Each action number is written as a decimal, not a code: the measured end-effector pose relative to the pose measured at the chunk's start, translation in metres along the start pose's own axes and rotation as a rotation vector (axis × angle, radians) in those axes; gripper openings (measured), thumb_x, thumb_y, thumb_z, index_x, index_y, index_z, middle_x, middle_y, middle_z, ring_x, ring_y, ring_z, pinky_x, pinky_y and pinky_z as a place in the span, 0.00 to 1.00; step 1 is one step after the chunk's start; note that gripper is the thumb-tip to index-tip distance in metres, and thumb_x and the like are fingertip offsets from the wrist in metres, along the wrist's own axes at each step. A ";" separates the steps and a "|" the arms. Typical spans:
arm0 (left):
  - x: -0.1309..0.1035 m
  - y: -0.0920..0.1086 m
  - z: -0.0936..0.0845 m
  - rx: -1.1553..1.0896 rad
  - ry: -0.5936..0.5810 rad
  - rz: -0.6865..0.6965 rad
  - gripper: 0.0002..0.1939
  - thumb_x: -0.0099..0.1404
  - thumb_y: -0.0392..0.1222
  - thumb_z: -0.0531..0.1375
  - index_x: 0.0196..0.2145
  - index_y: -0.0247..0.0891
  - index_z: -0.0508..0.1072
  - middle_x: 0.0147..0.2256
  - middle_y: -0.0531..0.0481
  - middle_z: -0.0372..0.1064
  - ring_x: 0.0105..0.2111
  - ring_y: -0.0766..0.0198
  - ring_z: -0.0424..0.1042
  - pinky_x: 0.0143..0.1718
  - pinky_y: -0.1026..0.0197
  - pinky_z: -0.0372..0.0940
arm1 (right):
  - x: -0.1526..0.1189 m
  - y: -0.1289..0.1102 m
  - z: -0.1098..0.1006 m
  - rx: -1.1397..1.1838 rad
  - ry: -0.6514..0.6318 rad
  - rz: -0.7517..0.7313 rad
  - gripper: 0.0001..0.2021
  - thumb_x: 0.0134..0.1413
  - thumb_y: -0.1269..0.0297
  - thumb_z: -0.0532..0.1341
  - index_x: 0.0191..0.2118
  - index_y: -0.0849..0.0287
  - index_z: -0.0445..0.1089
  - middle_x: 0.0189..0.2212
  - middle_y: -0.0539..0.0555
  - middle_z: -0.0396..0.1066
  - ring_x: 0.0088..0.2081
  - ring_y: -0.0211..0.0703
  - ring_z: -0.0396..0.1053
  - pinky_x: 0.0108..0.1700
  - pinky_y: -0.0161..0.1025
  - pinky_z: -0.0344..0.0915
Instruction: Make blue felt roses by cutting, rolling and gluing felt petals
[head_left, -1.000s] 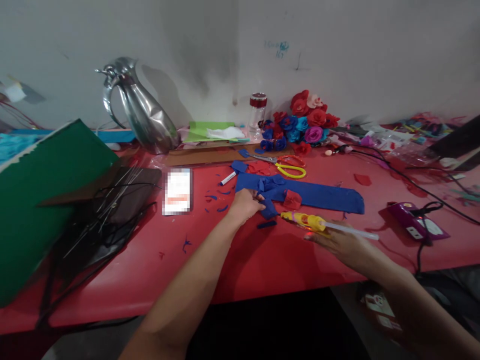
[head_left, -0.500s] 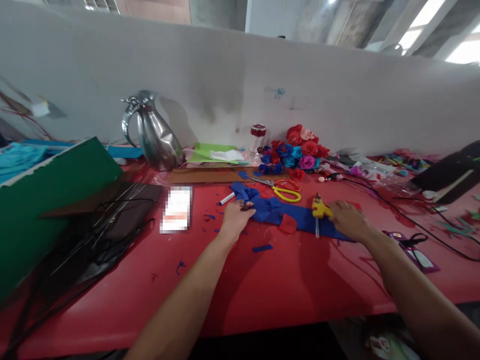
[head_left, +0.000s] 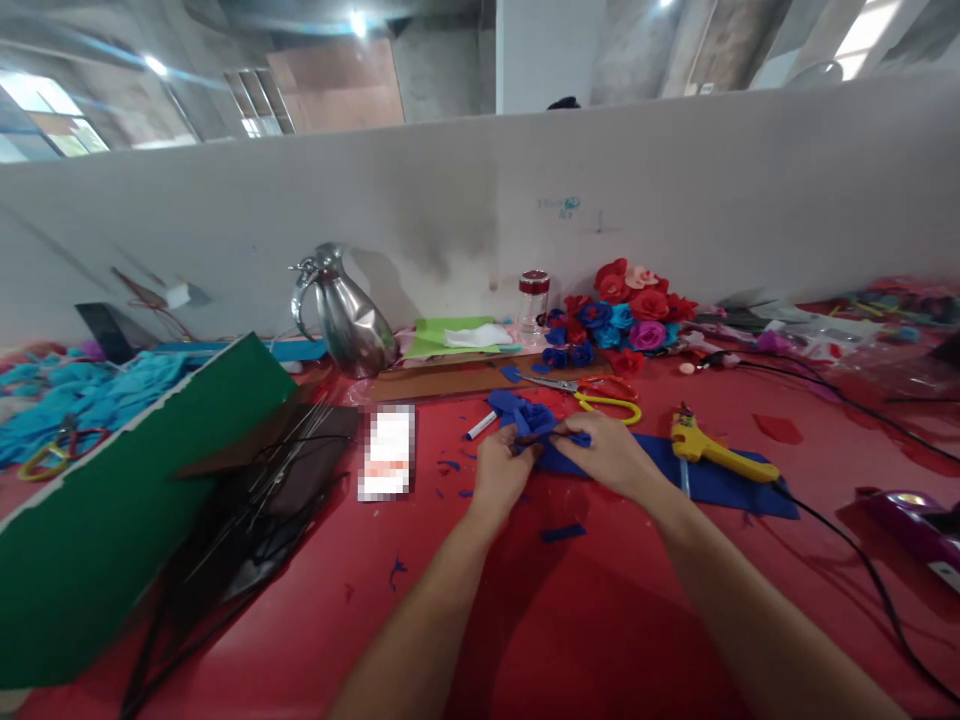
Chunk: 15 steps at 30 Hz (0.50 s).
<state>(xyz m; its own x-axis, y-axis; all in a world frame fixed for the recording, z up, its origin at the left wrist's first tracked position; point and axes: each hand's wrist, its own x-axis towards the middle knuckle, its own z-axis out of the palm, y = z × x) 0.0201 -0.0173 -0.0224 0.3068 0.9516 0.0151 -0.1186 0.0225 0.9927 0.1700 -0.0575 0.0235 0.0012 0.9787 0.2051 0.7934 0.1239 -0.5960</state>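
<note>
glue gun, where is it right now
In the head view the glue gun lies on the blue felt on the red table, just right of the right hand, with nothing gripping it.

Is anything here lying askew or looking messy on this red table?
Yes. Small blue fabric scraps lie scattered on the red table near the left hand and right hand. The yellow glue gun lies tipped on the blue fabric strip, its cord trailing.
</note>
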 end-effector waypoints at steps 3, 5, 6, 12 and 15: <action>-0.005 0.005 0.001 0.131 0.045 0.095 0.09 0.54 0.35 0.64 0.36 0.37 0.74 0.30 0.51 0.74 0.25 0.66 0.67 0.31 0.64 0.64 | -0.004 0.014 0.000 0.237 0.140 0.145 0.11 0.48 0.56 0.60 0.29 0.55 0.78 0.31 0.54 0.80 0.34 0.48 0.74 0.37 0.41 0.65; -0.009 0.010 0.001 0.163 0.057 0.152 0.07 0.60 0.41 0.61 0.36 0.38 0.73 0.29 0.51 0.71 0.25 0.67 0.65 0.32 0.64 0.63 | -0.005 0.020 0.000 0.442 0.233 0.279 0.12 0.44 0.53 0.63 0.29 0.55 0.79 0.30 0.53 0.80 0.34 0.49 0.74 0.37 0.41 0.65; -0.011 0.012 0.002 0.161 0.063 0.160 0.08 0.62 0.44 0.59 0.36 0.38 0.72 0.28 0.52 0.69 0.25 0.67 0.64 0.32 0.63 0.62 | -0.006 0.022 -0.001 0.553 0.277 0.340 0.13 0.42 0.52 0.64 0.29 0.55 0.79 0.29 0.52 0.79 0.34 0.48 0.73 0.37 0.41 0.65; -0.019 0.019 0.004 0.160 0.070 0.204 0.14 0.65 0.49 0.56 0.27 0.39 0.68 0.23 0.54 0.63 0.25 0.66 0.63 0.33 0.64 0.62 | -0.006 0.022 -0.010 1.042 0.397 0.546 0.14 0.29 0.51 0.73 0.23 0.54 0.76 0.21 0.49 0.73 0.26 0.40 0.67 0.31 0.38 0.63; -0.020 0.018 0.005 0.111 0.087 0.210 0.09 0.62 0.46 0.60 0.33 0.38 0.75 0.34 0.49 0.74 0.37 0.62 0.70 0.44 0.60 0.65 | -0.007 0.019 -0.012 1.118 0.421 0.551 0.14 0.27 0.51 0.74 0.23 0.54 0.76 0.22 0.49 0.74 0.27 0.41 0.68 0.32 0.38 0.64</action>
<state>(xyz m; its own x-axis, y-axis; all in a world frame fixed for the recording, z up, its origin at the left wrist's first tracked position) 0.0167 -0.0371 -0.0038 0.2031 0.9548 0.2169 -0.0649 -0.2079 0.9760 0.1926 -0.0642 0.0202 0.5103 0.8438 -0.1662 -0.3009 -0.0058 -0.9536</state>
